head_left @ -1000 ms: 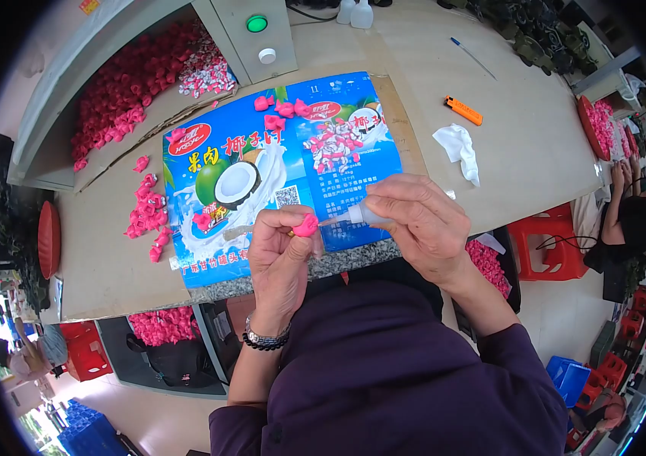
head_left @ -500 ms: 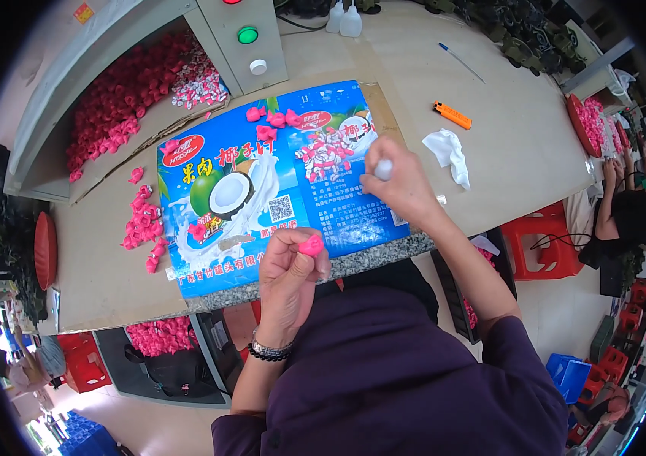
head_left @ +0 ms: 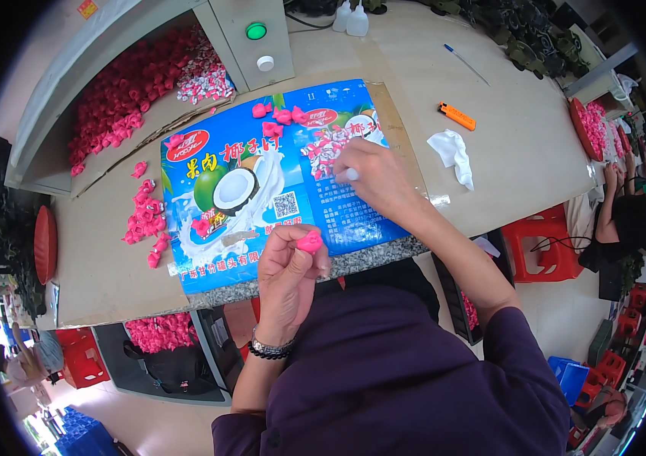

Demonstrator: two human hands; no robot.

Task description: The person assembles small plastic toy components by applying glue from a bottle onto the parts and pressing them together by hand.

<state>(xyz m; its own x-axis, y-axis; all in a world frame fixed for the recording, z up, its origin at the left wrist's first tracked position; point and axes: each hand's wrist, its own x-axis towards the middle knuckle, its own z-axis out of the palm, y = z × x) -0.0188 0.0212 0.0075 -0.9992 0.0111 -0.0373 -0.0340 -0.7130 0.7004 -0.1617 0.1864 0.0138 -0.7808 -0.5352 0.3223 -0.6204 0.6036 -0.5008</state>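
Close to the table's front edge, my left hand (head_left: 286, 275) is closed, pinching a small pink moulded piece (head_left: 310, 242) between thumb and fingertips. Farther right, my right hand (head_left: 376, 178) is curled round a white rounded thing (head_left: 352, 175), mostly hidden by the fingers. Its fingertips are at the edge of a pile of small pink-and-white pieces (head_left: 323, 150) on a blue printed cardboard sheet (head_left: 262, 201); whether they touch the pile I cannot tell. Several pink pieces (head_left: 283, 116) lie near the sheet's far edge, and more pink pieces (head_left: 142, 216) are heaped beside it on the left.
A grey box-like machine (head_left: 250, 49) with a green lamp stands at the back left, pink pieces heaped inside. White squeeze bottles (head_left: 357, 21), a pen (head_left: 466, 62), an orange lighter (head_left: 457, 116) and a white tissue (head_left: 453, 158) lie about the table. Another person (head_left: 634, 190) sits far right.
My right hand has moved left to the pile of pink-and-white pieces, carrying the white thing. My left hand keeps its pinch on the pink piece almost in place. The view has shifted slightly.
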